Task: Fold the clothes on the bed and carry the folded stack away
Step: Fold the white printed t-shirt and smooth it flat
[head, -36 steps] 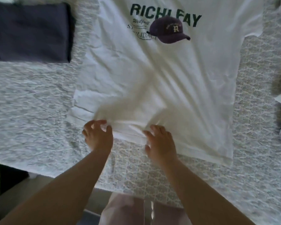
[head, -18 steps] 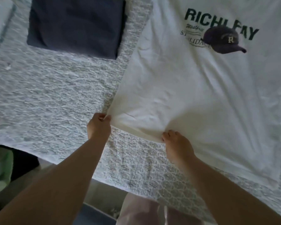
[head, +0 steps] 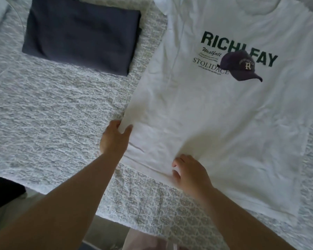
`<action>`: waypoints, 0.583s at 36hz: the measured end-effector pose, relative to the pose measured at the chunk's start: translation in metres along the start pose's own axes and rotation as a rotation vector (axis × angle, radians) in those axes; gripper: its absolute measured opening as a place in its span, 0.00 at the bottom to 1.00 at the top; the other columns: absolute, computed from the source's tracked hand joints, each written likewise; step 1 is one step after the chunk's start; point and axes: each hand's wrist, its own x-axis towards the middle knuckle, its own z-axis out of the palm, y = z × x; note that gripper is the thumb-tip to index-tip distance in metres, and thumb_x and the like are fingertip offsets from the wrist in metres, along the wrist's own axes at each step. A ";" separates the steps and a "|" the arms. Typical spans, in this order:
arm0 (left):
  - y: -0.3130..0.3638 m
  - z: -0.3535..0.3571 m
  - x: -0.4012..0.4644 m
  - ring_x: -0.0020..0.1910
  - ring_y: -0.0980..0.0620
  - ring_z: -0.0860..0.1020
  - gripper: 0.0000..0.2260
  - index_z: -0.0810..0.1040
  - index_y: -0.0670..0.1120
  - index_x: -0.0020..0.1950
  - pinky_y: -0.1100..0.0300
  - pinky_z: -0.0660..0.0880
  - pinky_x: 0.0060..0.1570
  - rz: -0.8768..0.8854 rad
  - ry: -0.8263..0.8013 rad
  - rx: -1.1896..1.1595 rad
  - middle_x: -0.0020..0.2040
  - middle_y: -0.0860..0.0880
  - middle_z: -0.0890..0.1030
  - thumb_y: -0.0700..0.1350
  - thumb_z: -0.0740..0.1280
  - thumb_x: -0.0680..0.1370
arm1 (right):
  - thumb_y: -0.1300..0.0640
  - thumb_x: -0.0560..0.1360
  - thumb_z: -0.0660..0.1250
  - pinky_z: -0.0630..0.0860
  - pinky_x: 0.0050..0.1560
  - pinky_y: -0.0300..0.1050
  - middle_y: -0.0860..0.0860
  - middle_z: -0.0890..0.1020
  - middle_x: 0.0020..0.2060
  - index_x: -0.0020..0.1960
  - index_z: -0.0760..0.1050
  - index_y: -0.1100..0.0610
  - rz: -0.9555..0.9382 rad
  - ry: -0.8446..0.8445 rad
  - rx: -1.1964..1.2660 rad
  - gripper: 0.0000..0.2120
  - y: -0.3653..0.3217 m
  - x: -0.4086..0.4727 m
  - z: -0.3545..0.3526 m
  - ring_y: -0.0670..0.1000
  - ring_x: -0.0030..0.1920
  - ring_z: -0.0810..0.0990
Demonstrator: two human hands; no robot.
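pinching the white t-shirt [head: 215, 123] side edge with my left hand [head: 114, 139], my right hand [head: 190, 172] gripping its hem, to pull it flat for folding.

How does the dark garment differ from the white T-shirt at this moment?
The dark garment is folded into a compact rectangle; the white T-shirt lies spread out, front up. The dark garment looks plain; the T-shirt has green lettering and a cap print. Nobody touches the dark garment; the left hand and right hand hold the T-shirt. Both lie on the bed.

The bed [head: 52, 114], covered in pale textured fabric, is carrying 2 garments: a folded dark garment [head: 81, 35] and a spread white T-shirt [head: 224, 114] lying just beside it.
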 end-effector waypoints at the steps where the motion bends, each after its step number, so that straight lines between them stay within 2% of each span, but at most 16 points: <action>1: 0.009 0.000 0.005 0.49 0.43 0.77 0.21 0.73 0.46 0.61 0.56 0.69 0.43 0.009 -0.025 0.000 0.52 0.45 0.80 0.58 0.66 0.76 | 0.54 0.76 0.61 0.69 0.51 0.40 0.47 0.76 0.54 0.57 0.75 0.54 0.013 0.027 0.008 0.11 0.001 0.006 -0.003 0.50 0.56 0.72; 4: 0.033 0.001 0.018 0.49 0.45 0.76 0.22 0.71 0.46 0.64 0.55 0.71 0.44 0.056 -0.061 0.018 0.54 0.45 0.79 0.56 0.68 0.75 | 0.55 0.76 0.61 0.70 0.54 0.42 0.49 0.75 0.56 0.60 0.74 0.54 0.050 0.084 -0.010 0.13 0.005 0.024 -0.017 0.51 0.57 0.71; 9: 0.070 0.003 0.038 0.57 0.42 0.74 0.29 0.62 0.49 0.71 0.47 0.73 0.51 0.146 -0.037 0.092 0.61 0.45 0.71 0.50 0.71 0.74 | 0.52 0.76 0.60 0.68 0.56 0.42 0.48 0.69 0.63 0.67 0.66 0.51 0.150 0.147 -0.107 0.20 0.021 0.065 -0.054 0.51 0.62 0.67; 13: 0.106 0.006 0.065 0.65 0.44 0.67 0.34 0.55 0.54 0.75 0.47 0.72 0.56 0.255 -0.002 0.155 0.68 0.45 0.65 0.50 0.70 0.74 | 0.50 0.76 0.61 0.66 0.61 0.43 0.47 0.61 0.71 0.73 0.60 0.49 0.248 0.201 -0.053 0.26 0.042 0.104 -0.086 0.50 0.68 0.62; 17: 0.144 0.013 0.105 0.68 0.46 0.64 0.30 0.60 0.56 0.75 0.50 0.68 0.61 0.403 0.066 0.140 0.70 0.47 0.65 0.51 0.68 0.75 | 0.44 0.76 0.60 0.62 0.70 0.48 0.49 0.55 0.76 0.76 0.55 0.48 0.336 0.283 -0.036 0.30 0.074 0.151 -0.116 0.53 0.74 0.56; 21: 0.189 0.034 0.144 0.67 0.45 0.65 0.30 0.60 0.54 0.75 0.51 0.66 0.63 0.461 0.030 0.090 0.69 0.47 0.65 0.51 0.67 0.75 | 0.40 0.78 0.53 0.49 0.74 0.60 0.49 0.46 0.77 0.77 0.49 0.45 0.344 0.343 -0.111 0.30 0.106 0.205 -0.140 0.53 0.76 0.48</action>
